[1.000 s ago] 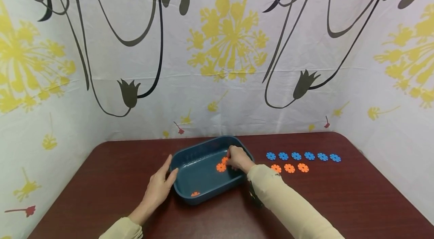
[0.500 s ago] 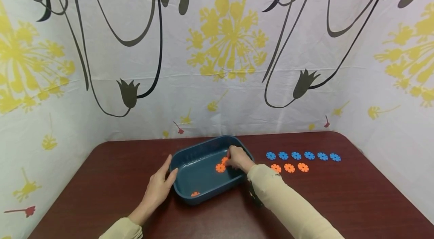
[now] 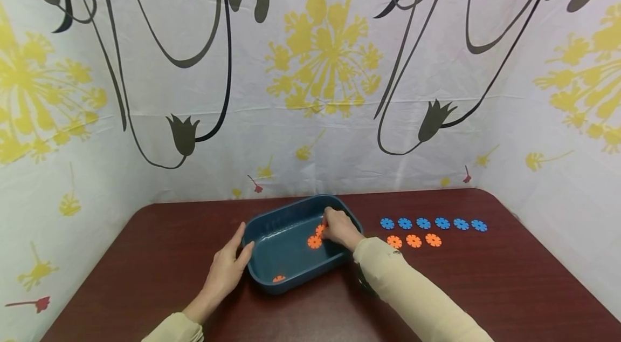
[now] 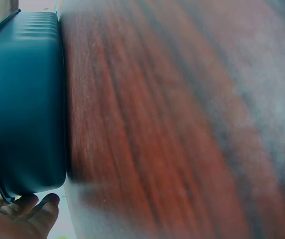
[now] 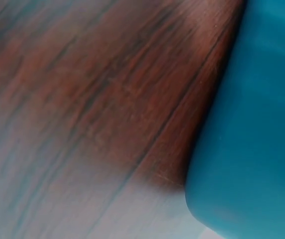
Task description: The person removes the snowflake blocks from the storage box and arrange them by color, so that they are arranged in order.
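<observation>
A dark teal plastic tub point(image 3: 291, 255) stands at a slant on the table. My left hand point(image 3: 225, 266) grips its left end, thumb over the rim and fingers outside; the left wrist view shows those fingers point(image 4: 43, 214) bent round the end wall. Inside the tub, at its right end, my right hand point(image 3: 341, 228) reaches down with curled fingers. An orange notched disc point(image 3: 320, 230) lies right at its fingertips, with another orange disc point(image 3: 314, 241) just beside. The fingertips are partly hidden, and I cannot tell whether they pinch a disc. One more orange disc point(image 3: 278, 278) shows by the near wall.
On the right of the brown table point(image 3: 461, 288), several blue notched discs point(image 3: 423, 223) form a row. Below it lies a shorter row of three orange discs point(image 3: 414, 241). A patterned white cloth point(image 3: 310, 169) hangs behind the table. The right wrist view shows the tub's outer wall point(image 5: 256, 129).
Both hands and the tub stay in place. The orange disc beside my right fingertips has shifted very slightly; otherwise only the head view drifts a little.
</observation>
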Motion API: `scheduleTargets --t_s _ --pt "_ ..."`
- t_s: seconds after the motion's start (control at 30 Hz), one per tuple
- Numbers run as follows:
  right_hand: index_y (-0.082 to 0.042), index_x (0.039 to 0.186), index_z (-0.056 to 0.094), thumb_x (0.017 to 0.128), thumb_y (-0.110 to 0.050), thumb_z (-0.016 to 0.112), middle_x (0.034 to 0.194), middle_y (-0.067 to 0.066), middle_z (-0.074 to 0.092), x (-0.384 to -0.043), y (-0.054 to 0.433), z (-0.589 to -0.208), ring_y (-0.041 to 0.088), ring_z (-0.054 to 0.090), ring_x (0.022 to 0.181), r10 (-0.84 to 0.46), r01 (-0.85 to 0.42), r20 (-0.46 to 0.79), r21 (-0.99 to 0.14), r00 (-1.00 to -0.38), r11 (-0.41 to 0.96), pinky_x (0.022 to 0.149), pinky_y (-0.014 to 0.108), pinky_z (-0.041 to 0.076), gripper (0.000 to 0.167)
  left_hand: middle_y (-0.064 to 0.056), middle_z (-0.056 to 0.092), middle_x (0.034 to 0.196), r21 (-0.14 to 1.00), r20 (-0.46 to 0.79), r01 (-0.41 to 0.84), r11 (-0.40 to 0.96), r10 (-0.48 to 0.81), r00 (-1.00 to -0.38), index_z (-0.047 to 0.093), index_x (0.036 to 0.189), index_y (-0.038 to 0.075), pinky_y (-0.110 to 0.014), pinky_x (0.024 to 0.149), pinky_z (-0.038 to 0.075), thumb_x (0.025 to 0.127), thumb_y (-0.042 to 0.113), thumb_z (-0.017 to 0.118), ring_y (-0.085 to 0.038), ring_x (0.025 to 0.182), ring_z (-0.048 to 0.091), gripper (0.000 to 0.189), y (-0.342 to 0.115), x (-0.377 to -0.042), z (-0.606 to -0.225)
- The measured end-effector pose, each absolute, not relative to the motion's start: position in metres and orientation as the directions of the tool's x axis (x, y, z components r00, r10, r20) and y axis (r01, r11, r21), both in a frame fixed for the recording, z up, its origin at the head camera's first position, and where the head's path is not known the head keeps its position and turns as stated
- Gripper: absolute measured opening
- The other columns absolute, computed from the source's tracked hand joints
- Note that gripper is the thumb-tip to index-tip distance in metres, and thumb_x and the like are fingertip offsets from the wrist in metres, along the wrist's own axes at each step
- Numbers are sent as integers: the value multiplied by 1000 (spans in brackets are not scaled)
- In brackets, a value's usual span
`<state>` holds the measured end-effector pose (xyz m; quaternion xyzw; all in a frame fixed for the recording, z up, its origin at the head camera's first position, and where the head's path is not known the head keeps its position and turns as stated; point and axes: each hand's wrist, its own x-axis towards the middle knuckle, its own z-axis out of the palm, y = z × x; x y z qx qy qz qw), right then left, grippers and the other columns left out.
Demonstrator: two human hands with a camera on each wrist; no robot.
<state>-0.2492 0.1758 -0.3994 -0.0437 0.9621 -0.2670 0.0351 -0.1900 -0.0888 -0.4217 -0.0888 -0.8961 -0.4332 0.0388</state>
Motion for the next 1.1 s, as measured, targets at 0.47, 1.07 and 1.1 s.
scheduleTargets --t_s 0.47,1.07,1.1 --pt "-4 81 57 81 1 69 70 4 57 -247 180 -396 14 52 52 -150 -162 76 -666 -986 728 50 26 46 12 -12 31 151 765 147 192 615 123 -981 23 150 12 -52 104 36 98 28 49 -32 135 35 61 -88 -190 -422" --pt "-7 92 63 87 -8 66 71 9 65 -230 203 -363 34 59 62 -61 -135 122 -810 -991 571 52 28 49 7 -14 31 151 772 131 183 608 129 -983 21 151 12 -53 104 36 98 27 49 -34 135 35 61 -88 -189 -420" --pt "-7 93 63 87 -9 66 70 7 64 -229 206 -362 33 59 61 -57 -135 125 -812 -990 568 53 28 48 7 -14 31 151 773 130 181 608 128 -983 21 151 12 -53 104 36 98 27 49 -34 135 35 61 -88 -189 -420"
